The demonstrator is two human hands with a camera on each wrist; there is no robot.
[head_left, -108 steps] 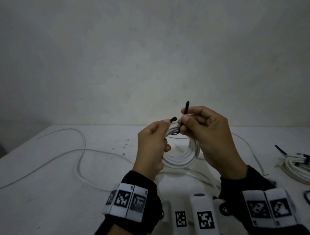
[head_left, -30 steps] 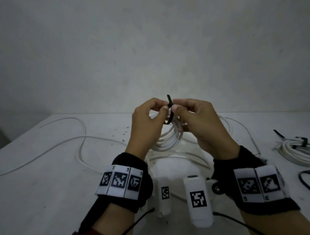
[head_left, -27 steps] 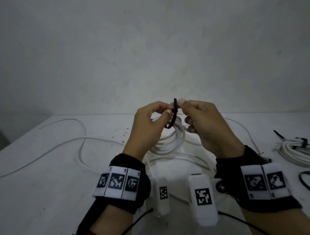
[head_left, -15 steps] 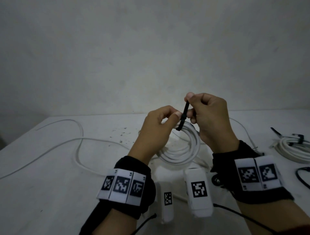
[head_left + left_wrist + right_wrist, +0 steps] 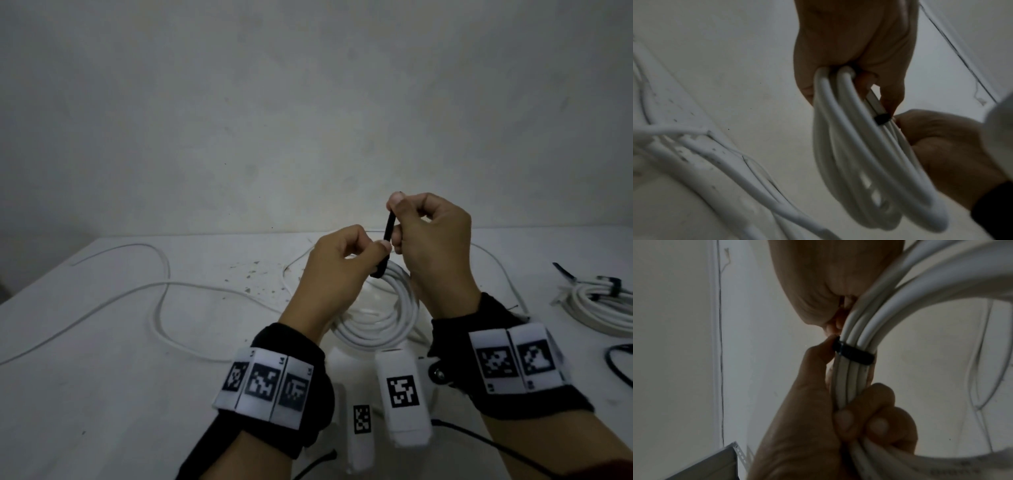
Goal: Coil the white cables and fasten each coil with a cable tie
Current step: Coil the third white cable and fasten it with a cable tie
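Observation:
I hold a white cable coil (image 5: 380,325) up over the table. My left hand (image 5: 376,253) grips it, with its fingers (image 5: 875,423) curled round the strands and its fingertips at the tie's head (image 5: 882,119). A black cable tie (image 5: 856,353) is looped snug round the bundle. My right hand (image 5: 397,209) pinches the tie's tail (image 5: 388,229) between thumb and forefinger, holding it up above the coil. The coil's loose end trails to the table behind my hands.
A second white coil (image 5: 606,305) with a black tie on it lies at the right. A long loose white cable (image 5: 161,294) snakes across the left of the white table (image 5: 102,394). A black cord (image 5: 620,366) curls at the right edge. A wall stands close behind.
The tie's two ends, apart at first, came together and its tail went through the head. My right hand has since drawn the tail up and rightward, and the loop has closed onto the coil.

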